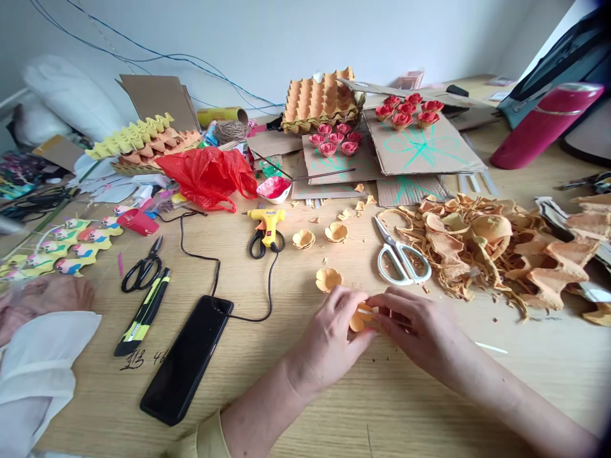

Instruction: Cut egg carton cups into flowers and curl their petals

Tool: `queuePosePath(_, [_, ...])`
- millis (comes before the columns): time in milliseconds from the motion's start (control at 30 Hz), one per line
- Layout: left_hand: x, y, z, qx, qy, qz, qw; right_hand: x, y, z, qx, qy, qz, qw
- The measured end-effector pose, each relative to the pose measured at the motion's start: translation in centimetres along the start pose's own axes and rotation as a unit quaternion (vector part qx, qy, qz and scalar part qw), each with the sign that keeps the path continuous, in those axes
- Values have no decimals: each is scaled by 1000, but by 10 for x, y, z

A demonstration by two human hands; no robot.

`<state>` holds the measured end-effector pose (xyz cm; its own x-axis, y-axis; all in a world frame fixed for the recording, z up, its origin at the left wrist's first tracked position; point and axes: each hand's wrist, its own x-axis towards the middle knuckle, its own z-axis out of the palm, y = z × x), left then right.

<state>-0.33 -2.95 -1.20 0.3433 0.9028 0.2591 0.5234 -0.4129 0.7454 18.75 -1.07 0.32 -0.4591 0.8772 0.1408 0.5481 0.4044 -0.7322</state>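
Note:
My left hand (329,337) and my right hand (415,327) meet low over the wooden table (296,388). Both pinch a small orange egg-carton flower piece (359,316) between their fingertips. Just beyond the hands lies a finished orange cup flower (328,278), with two more (303,238) (337,231) farther back. White-handled scissors (400,254) lie to the right of those, beside a heap of orange carton scraps (496,248).
A yellow glue gun (266,222), black scissors (142,267), a utility knife (143,312) and a black phone (187,357) lie left. Behind are a red bag (207,175), egg trays (321,98) and red flowers (408,108) on cardboard. Another person's hand (42,299) rests far left.

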Motion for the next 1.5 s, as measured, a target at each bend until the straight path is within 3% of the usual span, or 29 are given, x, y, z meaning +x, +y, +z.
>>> queuePosePath(100, [4, -1, -4, -35, -21, 3, 999, 1, 2, -3, -13, 19, 6, 1000])
queuePosePath(200, [8, -1, -11, -118, -31, -38, 992, 1, 1, -8, -17, 39, 0, 999])
queuePosePath(400, [11, 8, -21, -362, -58, -124, 922, 1, -12, -17, -11, 64, -27, 998])
queuePosePath(833, [16, 10, -27, -454, -92, -181, 868, 10, -17, -23, -34, 12, -38, 999])
queuePosePath(1100, [7, -2, -18, -430, -64, -206, 877, 6, -4, -3, -6, 0, -6, 1000])
queuePosePath(1267, [6, -2, -16, -410, -64, -207, 886, 5, 1, 0, -30, 5, -32, 999])
queuePosePath(1500, [3, 2, -17, -346, -67, -169, 920, 3, 0, -2, -50, 9, -64, 997])
